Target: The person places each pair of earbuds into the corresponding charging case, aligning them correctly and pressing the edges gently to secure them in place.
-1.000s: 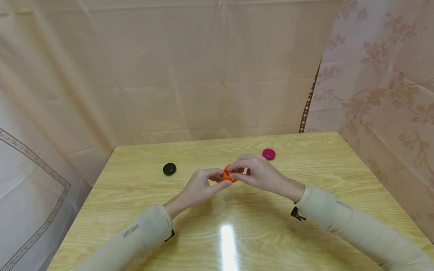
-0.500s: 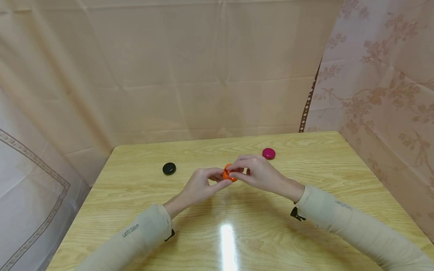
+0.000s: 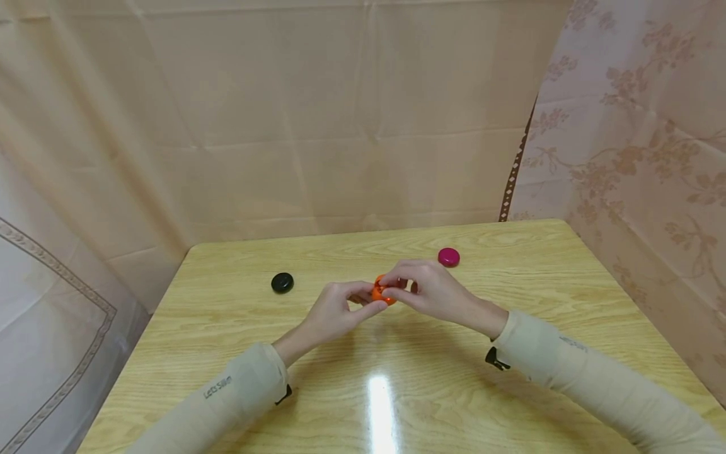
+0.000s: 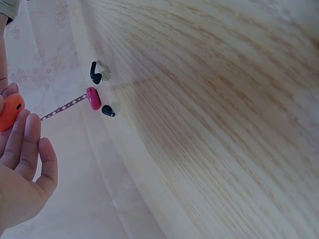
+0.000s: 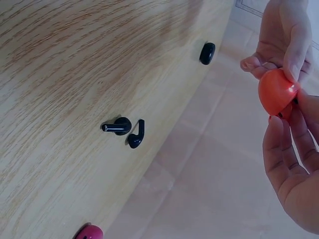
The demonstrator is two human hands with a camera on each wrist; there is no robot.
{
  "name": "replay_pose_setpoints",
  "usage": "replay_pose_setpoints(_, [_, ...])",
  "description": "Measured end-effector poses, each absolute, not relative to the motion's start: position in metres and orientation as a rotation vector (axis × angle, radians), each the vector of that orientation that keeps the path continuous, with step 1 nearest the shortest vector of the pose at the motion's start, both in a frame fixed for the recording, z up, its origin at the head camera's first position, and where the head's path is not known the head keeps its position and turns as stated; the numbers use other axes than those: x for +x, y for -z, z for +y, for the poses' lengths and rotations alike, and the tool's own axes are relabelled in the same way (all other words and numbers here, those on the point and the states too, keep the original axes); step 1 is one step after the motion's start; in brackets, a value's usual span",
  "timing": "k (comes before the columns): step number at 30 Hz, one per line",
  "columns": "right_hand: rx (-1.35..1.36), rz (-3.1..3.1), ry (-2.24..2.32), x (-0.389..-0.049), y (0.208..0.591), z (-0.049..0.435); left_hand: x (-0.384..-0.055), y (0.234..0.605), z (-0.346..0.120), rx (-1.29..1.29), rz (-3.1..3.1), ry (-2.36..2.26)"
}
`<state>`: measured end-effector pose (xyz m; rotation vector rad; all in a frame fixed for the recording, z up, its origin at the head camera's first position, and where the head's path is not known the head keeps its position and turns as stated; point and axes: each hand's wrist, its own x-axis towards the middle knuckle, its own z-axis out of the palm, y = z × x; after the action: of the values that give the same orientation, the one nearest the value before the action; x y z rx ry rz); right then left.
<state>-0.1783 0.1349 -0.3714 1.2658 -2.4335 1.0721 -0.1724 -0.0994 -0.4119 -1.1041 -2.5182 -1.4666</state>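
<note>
An orange earbud case [image 3: 382, 292] is between my two hands above the table; a small dark opening shows on it in the left wrist view. My left hand [image 3: 339, 310] holds it from the left between thumb and fingers. On the other side my right hand [image 3: 432, 291] pinches at its upper edge; what lies under those fingertips is hidden. A black stemmed earbud [image 5: 117, 126] and another black earbud [image 5: 136, 135] lie on the wood behind the hands, hidden in the head view.
A black earbud case [image 3: 282, 282] lies at the table's back left, a magenta case [image 3: 449, 257] at the back right. Beyond the wooden table's [image 3: 238, 353] far edge hangs a beige curtain [image 3: 272, 126]; a floral cloth [image 3: 646, 145] hangs on the right.
</note>
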Motion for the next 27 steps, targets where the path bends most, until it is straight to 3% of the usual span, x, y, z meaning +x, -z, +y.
replay_pose_setpoints(27, [1.234, -2.455, -1.1, -0.1802, 0.3689, 0.1376, -0.1721, 0.4096, -0.1001, -1.078, -2.533, 1.458])
